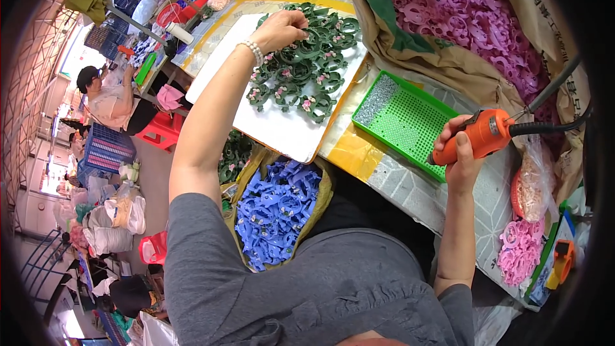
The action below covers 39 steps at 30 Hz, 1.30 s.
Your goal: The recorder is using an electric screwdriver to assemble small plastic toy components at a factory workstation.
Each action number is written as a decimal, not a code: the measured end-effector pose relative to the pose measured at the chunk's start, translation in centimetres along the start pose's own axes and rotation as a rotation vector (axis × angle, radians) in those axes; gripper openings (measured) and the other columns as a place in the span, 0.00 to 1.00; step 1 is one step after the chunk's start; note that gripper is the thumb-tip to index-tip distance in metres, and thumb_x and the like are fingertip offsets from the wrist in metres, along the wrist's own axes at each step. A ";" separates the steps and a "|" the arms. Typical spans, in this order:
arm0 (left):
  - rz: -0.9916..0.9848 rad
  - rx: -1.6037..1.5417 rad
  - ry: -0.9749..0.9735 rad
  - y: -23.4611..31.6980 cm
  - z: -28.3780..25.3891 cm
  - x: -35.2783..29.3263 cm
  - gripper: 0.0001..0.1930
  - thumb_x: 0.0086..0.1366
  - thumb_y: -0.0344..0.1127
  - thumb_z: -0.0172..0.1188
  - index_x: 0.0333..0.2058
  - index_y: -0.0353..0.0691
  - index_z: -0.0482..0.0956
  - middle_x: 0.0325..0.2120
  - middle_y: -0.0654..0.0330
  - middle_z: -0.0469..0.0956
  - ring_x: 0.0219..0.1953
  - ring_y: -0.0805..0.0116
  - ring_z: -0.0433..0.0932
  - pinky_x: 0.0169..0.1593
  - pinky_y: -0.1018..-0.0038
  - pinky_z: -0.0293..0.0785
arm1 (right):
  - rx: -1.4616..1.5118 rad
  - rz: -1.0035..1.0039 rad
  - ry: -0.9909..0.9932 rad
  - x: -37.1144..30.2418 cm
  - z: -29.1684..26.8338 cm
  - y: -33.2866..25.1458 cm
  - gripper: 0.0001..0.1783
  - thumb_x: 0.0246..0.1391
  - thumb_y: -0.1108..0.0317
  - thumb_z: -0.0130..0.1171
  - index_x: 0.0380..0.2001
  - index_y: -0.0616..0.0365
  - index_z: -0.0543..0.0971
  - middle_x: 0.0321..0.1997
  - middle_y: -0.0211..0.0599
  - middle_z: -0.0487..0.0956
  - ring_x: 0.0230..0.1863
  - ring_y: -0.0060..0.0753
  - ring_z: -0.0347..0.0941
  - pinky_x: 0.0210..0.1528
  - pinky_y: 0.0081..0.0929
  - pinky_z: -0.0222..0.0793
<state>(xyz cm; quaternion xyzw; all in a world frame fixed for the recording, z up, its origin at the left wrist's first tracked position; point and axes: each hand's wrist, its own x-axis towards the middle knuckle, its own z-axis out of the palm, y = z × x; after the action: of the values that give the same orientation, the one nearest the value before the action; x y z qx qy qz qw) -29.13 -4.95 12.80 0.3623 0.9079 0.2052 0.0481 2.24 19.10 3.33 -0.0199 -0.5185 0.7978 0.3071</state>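
Observation:
My right hand is wrapped round an orange electric screwdriver with a black cable at its back. The tool's dark nose points down over the near end of a green perforated tray. Small silver screws are heaped at the tray's far end, with rows of them in its holes. Over a white board, my left hand reaches into a spread of dark green curved plastic pieces with pink bits. Its fingers are curled down among them; what the fingertips pinch is hidden.
A brown sack of pink plastic parts stands at the far right. Blue parts fill an open sack below the board. More pink parts lie at the table's right end. A person sits at another bench on the left.

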 end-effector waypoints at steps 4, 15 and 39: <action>-0.149 -0.178 -0.040 2.3 0.1 -2.0 0.12 0.55 0.35 0.61 0.22 0.37 0.67 0.18 0.66 0.67 0.26 0.77 0.67 0.30 0.78 0.63 | -0.066 0.003 -0.016 0.0 -0.3 0.1 0.22 0.49 0.57 0.60 0.39 0.60 0.66 0.28 0.36 0.69 0.24 0.25 0.66 0.27 0.20 0.66; -0.313 -1.205 -0.302 3.9 5.4 -8.9 0.11 0.65 0.32 0.49 0.44 0.35 0.70 0.35 0.60 0.78 0.33 0.73 0.78 0.31 0.74 0.78 | -0.036 -0.021 -0.007 0.2 -0.1 0.4 0.16 0.50 0.63 0.58 0.37 0.62 0.68 0.26 0.35 0.70 0.23 0.24 0.68 0.27 0.21 0.68; -0.286 -1.891 -0.296 8.3 14.2 -16.7 0.19 0.68 0.41 0.43 0.53 0.36 0.66 0.46 0.49 0.73 0.47 0.51 0.74 0.46 0.58 0.74 | -0.053 -0.048 -0.030 0.6 -0.1 1.2 0.14 0.52 0.63 0.57 0.35 0.63 0.70 0.26 0.37 0.72 0.23 0.26 0.69 0.26 0.23 0.69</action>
<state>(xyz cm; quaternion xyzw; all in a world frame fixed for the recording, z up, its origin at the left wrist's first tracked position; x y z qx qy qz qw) -8.24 -6.08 2.19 0.0821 0.3877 0.7957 0.4581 1.19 19.17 2.46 -0.0038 -0.5442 0.7764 0.3178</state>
